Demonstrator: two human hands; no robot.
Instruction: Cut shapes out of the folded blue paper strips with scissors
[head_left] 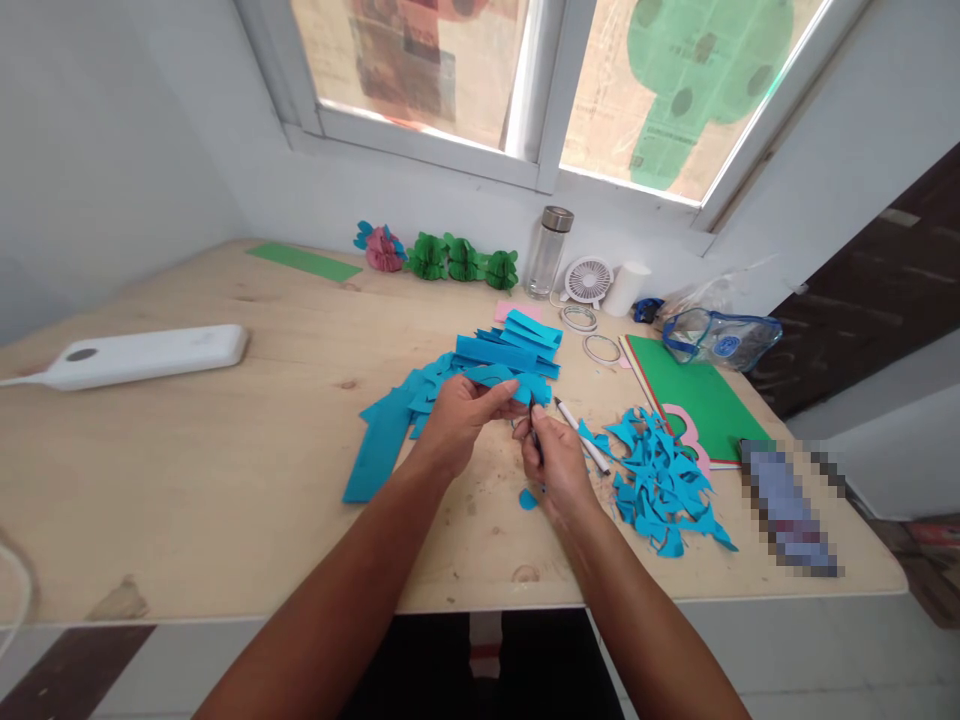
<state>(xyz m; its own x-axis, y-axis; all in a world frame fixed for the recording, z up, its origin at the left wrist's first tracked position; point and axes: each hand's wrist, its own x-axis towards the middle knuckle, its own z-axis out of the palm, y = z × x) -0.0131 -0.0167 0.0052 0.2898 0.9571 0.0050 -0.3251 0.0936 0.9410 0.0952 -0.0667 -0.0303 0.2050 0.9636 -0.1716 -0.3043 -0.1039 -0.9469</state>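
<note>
Smooth, matt wood desk (285, 450); matt blue paper scraps (660, 480); glossy clear plastic pouch (727, 338); bottle cap (557, 219) of brushed-looking metal.

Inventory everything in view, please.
table: 1, pale wood, centre
window: 1, white-framed, back
cabled device: 1, white, left
strip: 1, green, back left
paper ornaments: 3 green, 1 pink-blue, back
bottle: 1, clear, back
fan: 1, white, back
cylinder: 1, white, back
rings: 2, whitish, before fan
pouch: 1, clear-blue, back right
sheet stack: 1, green-topped, right
cutout: 1, pink, right
pen: 1, white, centre
scraps: many, blue, right
folded papers: several, blue, centre
blurred item: 1, greyish, right
tool: 1, dark, centre
left hand: 1, bare, centre
right hand: 1, bare, centre
</note>
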